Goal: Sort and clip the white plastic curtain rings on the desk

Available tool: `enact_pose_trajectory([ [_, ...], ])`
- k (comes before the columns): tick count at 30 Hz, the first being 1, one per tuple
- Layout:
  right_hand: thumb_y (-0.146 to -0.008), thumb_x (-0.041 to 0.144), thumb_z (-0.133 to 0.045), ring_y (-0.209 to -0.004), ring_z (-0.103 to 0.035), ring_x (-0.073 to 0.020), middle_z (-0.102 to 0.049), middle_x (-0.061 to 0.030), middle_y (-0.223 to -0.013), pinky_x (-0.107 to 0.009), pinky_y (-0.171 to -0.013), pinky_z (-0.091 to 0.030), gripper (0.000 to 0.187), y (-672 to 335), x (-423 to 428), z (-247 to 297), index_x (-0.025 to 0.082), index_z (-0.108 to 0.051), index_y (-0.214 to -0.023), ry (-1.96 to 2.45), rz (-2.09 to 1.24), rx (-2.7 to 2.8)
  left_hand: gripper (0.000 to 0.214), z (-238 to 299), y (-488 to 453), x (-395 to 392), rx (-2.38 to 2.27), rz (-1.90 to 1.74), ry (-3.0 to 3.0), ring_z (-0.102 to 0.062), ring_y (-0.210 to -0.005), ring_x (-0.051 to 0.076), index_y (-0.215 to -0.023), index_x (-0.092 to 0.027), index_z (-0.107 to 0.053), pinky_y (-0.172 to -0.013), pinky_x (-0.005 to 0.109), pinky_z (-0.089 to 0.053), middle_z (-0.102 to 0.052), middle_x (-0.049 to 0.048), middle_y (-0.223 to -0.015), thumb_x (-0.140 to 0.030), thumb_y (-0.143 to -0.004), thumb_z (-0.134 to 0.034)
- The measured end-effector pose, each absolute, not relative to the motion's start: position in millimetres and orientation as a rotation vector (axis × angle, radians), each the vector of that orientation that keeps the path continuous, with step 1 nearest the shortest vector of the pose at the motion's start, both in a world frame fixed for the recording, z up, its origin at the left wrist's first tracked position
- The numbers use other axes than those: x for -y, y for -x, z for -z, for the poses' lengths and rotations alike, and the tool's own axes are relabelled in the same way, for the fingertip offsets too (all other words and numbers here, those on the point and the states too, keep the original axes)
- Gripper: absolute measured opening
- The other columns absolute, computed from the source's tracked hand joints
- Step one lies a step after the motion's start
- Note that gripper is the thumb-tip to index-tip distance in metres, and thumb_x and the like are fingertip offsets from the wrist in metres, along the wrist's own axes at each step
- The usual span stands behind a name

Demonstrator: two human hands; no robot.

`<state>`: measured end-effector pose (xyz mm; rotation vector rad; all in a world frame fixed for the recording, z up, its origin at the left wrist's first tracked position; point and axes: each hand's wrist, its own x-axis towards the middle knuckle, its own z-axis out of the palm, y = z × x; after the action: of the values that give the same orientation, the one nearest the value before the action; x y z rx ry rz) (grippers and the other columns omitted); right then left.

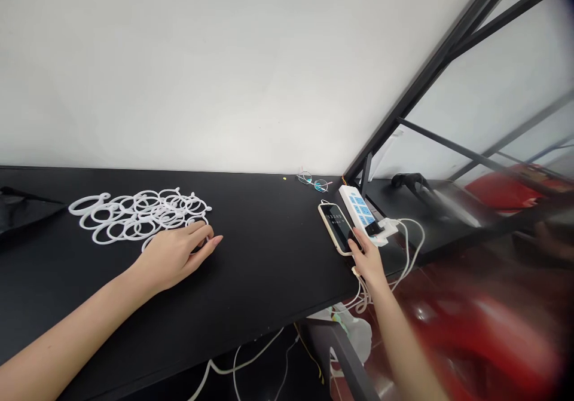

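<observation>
Hands (173, 254) (369, 262) half-open, over rings (167, 214), touching phone (337, 227)

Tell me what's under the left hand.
Beside the left hand, parts of white rings show along its far edge, on the black table. Anything directly beneath the palm is covered and cannot be seen.

Moderate, soft light throughout; wall (201, 66) at 12 o'clock is evenly lit. Black tabletop (269, 257) is rendered dark, area beneath at 6 o'clock sunk in deep shadow. White rings (106, 196) at 9 o'clock and left hand (173, 251) at 8 are shown fairly sharp. Metal frame (452, 51) at 2 o'clock is stretched by wide-angle distortion. Red surface (497, 335) at 4 o'clock is heavily smeared, glare spots caught. Far-right edge is darkened.
</observation>
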<state>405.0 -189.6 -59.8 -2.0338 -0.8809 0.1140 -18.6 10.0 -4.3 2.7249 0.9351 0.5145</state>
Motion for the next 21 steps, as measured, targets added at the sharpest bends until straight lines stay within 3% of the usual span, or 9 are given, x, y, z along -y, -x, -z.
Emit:
enact_pose_trajectory([
  [21, -0.081, 0.046, -0.057, -0.128, -0.055, -0.0317, -0.063, -0.0145, -0.132, -0.051, -0.109, -0.041, 0.052, -400, 191, 52, 0.016, -0.065, -0.123, 2.035, -0.104, 0.905, 0.038, 13, 21, -16, -0.904, -0.648, -2.706, -0.049, -0.048, 0.009, -0.082, -0.019, -0.056, -0.049, 0.025, -0.031, -0.061, 0.0001, -0.076, -0.042, -0.100, -0.032],
])
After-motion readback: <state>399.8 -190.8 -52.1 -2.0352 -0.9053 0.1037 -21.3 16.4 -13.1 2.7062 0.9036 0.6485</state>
